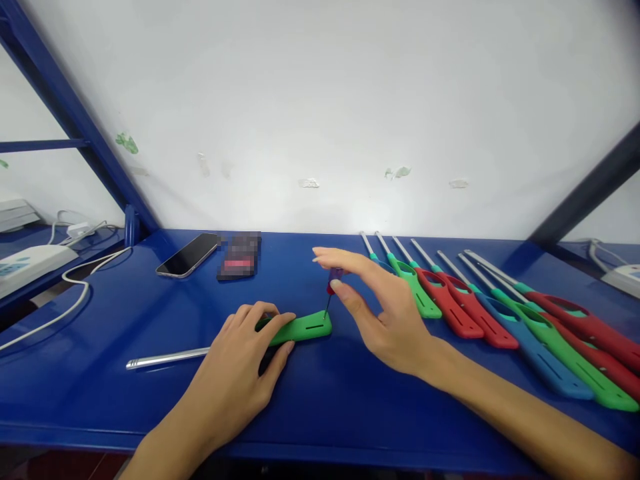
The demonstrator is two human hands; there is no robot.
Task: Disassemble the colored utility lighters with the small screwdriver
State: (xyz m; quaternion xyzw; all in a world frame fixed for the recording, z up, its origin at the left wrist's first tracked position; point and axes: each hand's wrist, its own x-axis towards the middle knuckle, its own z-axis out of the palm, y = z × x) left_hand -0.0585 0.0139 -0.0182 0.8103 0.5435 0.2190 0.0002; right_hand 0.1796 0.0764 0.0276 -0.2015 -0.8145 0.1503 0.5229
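Note:
A green long-necked lighter (303,327) lies flat on the blue tabletop, its metal tube pointing left. My left hand (245,353) is closed around the middle of it, covering the trigger area. Above the handle's right end, my right hand (387,310) grips a small screwdriver (331,287) with a dark red handle between thumb and fingers. The screwdriver stands nearly upright, and its tip meets the lighter near a small hole at the handle's end. Part of its handle is hidden behind my fingers.
Several red, green and blue lighters (500,313) lie in a row on the right. A phone (190,255) and a dark, partly blurred flat item (240,257) rest at the back left. A white cable (83,283) runs along the left edge; a white wall (350,120) stands behind.

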